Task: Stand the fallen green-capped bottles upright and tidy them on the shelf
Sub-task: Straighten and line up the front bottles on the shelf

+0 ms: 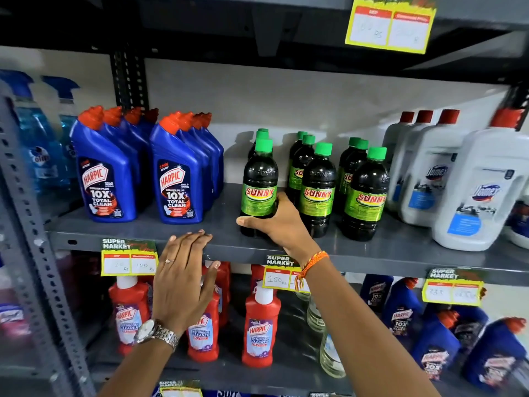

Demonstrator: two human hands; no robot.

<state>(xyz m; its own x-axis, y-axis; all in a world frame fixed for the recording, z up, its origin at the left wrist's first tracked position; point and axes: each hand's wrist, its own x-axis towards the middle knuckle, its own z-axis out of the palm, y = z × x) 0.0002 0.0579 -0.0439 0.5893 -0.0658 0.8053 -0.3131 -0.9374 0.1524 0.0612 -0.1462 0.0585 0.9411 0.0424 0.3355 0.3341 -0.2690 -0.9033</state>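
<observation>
Dark green-capped bottles with green "Sunny" labels stand upright in three rows on the grey middle shelf (pixel 148 224). My right hand (pixel 279 222) is wrapped around the lower part of the front bottle of the left row (pixel 259 184), which stands on the shelf. Behind it two more green caps show. The middle row's front bottle (pixel 317 193) and the right row's front bottle (pixel 365 196) stand free of my hands. My left hand (pixel 183 270) lies flat with fingers apart against the shelf's front edge, holding nothing.
Blue Harpic bottles (pixel 107 173) stand left of the green-capped rows, white Domex jugs (pixel 475 190) to the right. Yellow price tags (pixel 128 260) hang from the shelf edge. Red Harpic bottles (pixel 259 328) and more blue ones fill the shelf below. A perforated steel upright (pixel 31 224) runs down the left.
</observation>
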